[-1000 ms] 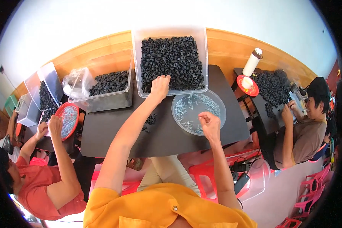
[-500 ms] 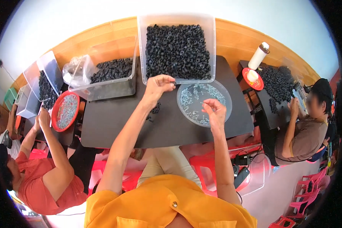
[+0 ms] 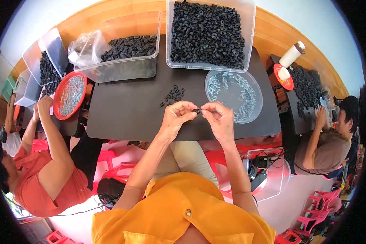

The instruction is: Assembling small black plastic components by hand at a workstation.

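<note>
My left hand (image 3: 176, 118) is closed in a pinch on a small black plastic part (image 3: 197, 111), held above the near edge of the dark table. Fingertip to fingertip with it, my right hand (image 3: 220, 119) is pinched at the part's other side; whatever it grips is too small to make out. Just beyond the right hand lies a round clear tray (image 3: 233, 95) of small silvery pieces. A loose group of similar black parts (image 3: 175, 94) rests on the table beyond my left hand. Behind the tray, a clear bin (image 3: 210, 68) is heaped with black ring-like parts.
A long clear box (image 3: 122, 75) of black pieces stands at the back left of the table (image 3: 122, 118). Two people work at side tables: a red-sleeved one (image 3: 49, 179) left, near a red bowl (image 3: 57, 106), and a brown-shirted one (image 3: 325, 148) right, near a white bottle (image 3: 290, 56).
My left hand has come back from the bin's edge with a black part, and my right hand has left the round tray. Both now meet in front of me. The view has tilted downward.
</note>
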`<state>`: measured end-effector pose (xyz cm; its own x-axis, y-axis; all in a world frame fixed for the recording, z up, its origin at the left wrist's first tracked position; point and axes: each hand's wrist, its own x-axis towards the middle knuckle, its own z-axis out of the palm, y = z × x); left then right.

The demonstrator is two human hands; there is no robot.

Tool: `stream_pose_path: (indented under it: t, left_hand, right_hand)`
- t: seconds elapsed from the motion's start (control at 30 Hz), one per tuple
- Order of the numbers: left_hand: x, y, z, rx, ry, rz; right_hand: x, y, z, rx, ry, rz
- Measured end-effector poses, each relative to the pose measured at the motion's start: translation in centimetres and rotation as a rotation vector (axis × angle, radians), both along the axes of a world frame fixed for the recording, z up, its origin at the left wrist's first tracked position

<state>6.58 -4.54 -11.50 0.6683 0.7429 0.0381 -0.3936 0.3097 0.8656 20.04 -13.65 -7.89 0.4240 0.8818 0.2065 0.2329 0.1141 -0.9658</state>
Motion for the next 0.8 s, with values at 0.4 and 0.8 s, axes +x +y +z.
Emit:
stream_pose_path:
  t: [0.4,0.8]
  left_hand:
    - [-3.6,-3.0,-1.5,0.001,0.067,0.01]
    - [-8.4,-2.5,-1.5,-0.031,0.069,0.224]
  right_hand:
    - [-3.5,-1.5,0.2,-0.065,-0.177,0.018]
    - [-4.9,3.0,-3.1,-0.01,-0.407,-0.091]
